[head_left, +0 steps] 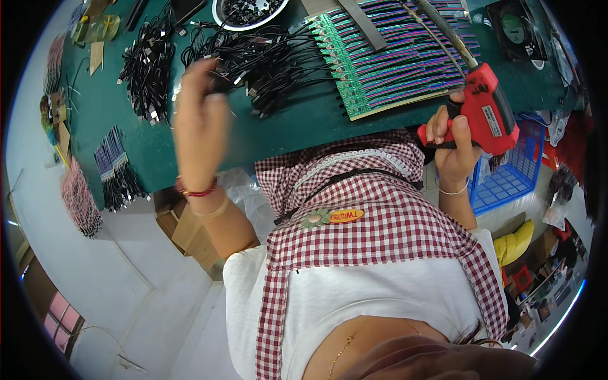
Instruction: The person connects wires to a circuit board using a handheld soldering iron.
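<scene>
My right hand (453,142) is wrapped round the grip of a red and black trigger-type soldering gun (486,101). Its long metal barrel points up and away over the bench. Left of it lies a row of small green circuit boards (345,66) with blue, pink and black wires (405,79). A flat grey bar (362,25) rests across them. Black cables run from the boards' left edge into a heap of black cables (272,66). My left hand (201,123) is over the bench by this heap, its fingers smeared by motion, so any hold is hidden.
Another bundle of black USB cables (147,73) lies further left. A white bowl (220,18) of small black parts stands at the back. Wire bundles (114,168) hang over the left bench edge. A black fan (516,28) sits far right; a blue basket (506,183) stands below.
</scene>
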`<move>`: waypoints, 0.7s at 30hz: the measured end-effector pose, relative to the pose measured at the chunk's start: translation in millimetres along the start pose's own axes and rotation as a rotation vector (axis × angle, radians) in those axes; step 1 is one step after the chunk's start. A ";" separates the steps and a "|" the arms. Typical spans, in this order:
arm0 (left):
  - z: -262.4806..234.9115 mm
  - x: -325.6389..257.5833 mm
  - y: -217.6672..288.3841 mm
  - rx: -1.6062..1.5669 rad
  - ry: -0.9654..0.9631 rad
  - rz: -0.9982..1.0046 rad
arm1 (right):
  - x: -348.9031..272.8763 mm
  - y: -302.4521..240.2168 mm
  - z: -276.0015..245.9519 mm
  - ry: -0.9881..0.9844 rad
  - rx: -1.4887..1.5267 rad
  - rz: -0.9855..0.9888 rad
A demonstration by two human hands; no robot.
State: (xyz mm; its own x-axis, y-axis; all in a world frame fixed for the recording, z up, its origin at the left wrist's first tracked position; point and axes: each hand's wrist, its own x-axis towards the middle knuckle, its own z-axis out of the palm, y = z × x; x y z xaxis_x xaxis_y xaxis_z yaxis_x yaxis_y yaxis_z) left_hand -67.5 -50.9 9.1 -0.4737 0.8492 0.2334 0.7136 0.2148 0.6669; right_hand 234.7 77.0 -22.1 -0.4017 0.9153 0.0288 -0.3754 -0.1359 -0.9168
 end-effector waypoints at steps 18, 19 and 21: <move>44.0 -3.1 40.8 0.028 -0.115 0.207 | 18.8 2.6 60.9 -0.057 -0.192 0.232; 44.8 -4.6 44.8 0.029 -0.116 0.210 | 20.7 8.1 65.7 -0.066 -0.212 0.178; 47.1 -9.8 54.9 -0.031 -0.123 0.106 | 20.7 4.8 73.5 -0.092 -0.248 0.227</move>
State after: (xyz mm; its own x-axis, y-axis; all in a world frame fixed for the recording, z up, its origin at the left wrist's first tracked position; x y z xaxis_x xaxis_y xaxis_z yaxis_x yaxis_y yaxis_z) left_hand 0.6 -24.7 10.1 -0.3286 0.9195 0.2159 0.7388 0.1078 0.6653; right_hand 163.2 67.5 3.4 -0.5298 0.8326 -0.1614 -0.0581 -0.2255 -0.9725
